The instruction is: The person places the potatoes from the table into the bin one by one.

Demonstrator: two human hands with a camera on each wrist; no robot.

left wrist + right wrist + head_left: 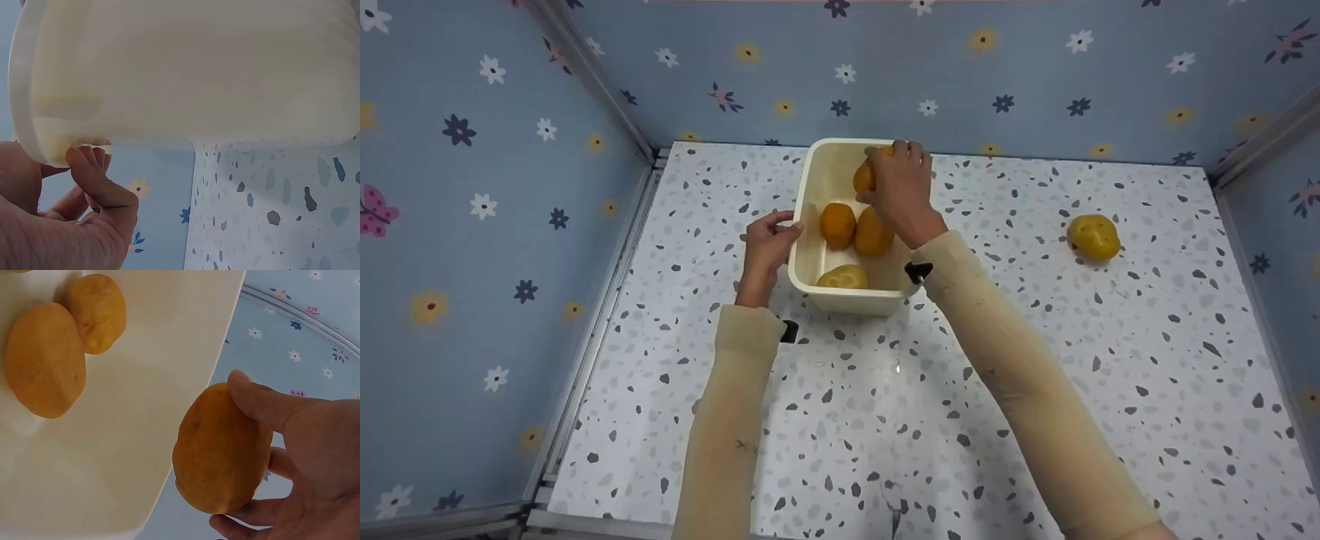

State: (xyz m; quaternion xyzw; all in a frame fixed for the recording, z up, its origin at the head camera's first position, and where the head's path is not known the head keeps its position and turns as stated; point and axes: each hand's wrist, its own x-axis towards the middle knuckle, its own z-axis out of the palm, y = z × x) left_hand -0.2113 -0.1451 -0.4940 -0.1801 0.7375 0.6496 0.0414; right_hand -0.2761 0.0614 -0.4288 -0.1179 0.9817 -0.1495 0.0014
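Note:
A cream plastic bin (855,305) stands on the table with potatoes inside. My left hand (769,244) pinches the bin's left rim, thumb over the edge and fingers under it in the left wrist view. With the thumb and fingers of my right hand (901,184) I grip an orange-brown potato (222,450) over the far end of the bin. Two orange-brown potatoes, one (838,226) beside the other (874,232), lie mid-bin. A paler yellow potato (843,277) rests at the near end, partly behind the rim.
Another yellow potato (1093,237) lies on the speckled table (1072,360), well to the right of the bin. Flower-patterned panels (885,67) rise behind the table and at both sides. The bin's far end is close to the back panel.

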